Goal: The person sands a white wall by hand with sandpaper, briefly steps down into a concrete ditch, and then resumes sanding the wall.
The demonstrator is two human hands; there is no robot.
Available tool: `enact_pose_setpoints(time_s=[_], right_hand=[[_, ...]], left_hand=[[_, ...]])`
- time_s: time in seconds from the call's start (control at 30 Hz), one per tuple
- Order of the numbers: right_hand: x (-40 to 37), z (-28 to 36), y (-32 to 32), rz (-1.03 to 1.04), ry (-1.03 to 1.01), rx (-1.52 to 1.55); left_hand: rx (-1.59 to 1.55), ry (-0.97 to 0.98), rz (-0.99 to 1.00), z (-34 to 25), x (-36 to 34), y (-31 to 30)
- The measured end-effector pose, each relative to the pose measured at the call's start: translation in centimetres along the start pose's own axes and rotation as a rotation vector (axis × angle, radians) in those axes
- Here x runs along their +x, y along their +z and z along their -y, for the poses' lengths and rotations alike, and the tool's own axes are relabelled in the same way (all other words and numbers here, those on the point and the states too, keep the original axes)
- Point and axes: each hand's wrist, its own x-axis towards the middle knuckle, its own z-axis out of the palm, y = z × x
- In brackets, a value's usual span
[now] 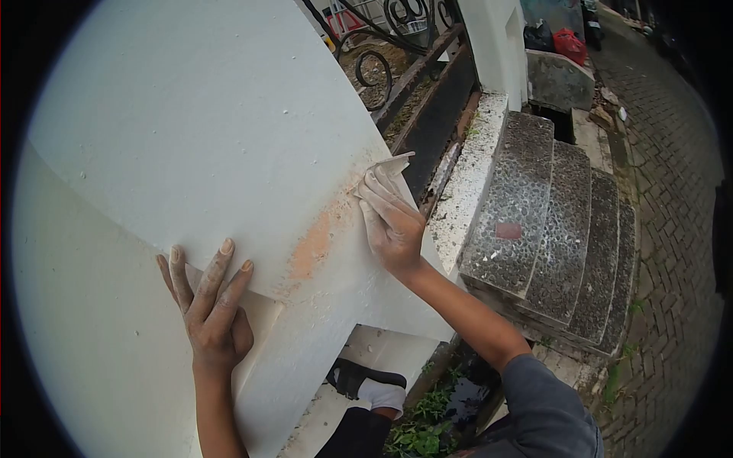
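Note:
A dusty, folded sheet of sandpaper (pixel 395 162) is in my right hand (pixel 393 225), its fingers pressed together over it against the white wall (pixel 198 130), close to the wall's right edge. Just left of that hand, a worn orange-brown patch (pixel 311 248) shows through the white paint. My left hand (pixel 212 313) rests on the wall's lower ledge, fingers spread and pointing up, with nothing visible in it. White dust coats the fingers of both hands.
Right of the wall is a black iron gate (pixel 427 122) with scrollwork. Pebbled steps (pixel 519 206) lead down to a paved lane (pixel 672 252). My shoe (pixel 359 378) stands on a low ledge beside a ditch with green plants (pixel 420 435). Bags, one a red bag (pixel 569 46), sit farther back.

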Motion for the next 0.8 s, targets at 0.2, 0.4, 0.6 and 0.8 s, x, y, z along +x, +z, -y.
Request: enact_pose_setpoints(time_s=[0.2, 0.4, 0.6, 0.8], right_hand=[[0.4, 0.5, 0.0, 0.038, -0.159, -0.048], [-1.6, 4.6, 0.5, 0.223, -0.203, 0.097], [2.9, -0.5, 0.9, -0.092, 0.032, 0.029], [-2.6, 3.2, 0.4, 0.211, -0.203, 0.004]], left_hand=[[0.001, 0.006, 0.013, 0.0, 0.2, -0.2], [-0.026, -0.017, -0.01, -0.3, 0.5, 0.1], [-0.041, -0.023, 0.01, -0.4, 0.4, 0.0], [-0.026, -0.031, 0.011, -0.5, 0.5, 0.2]])
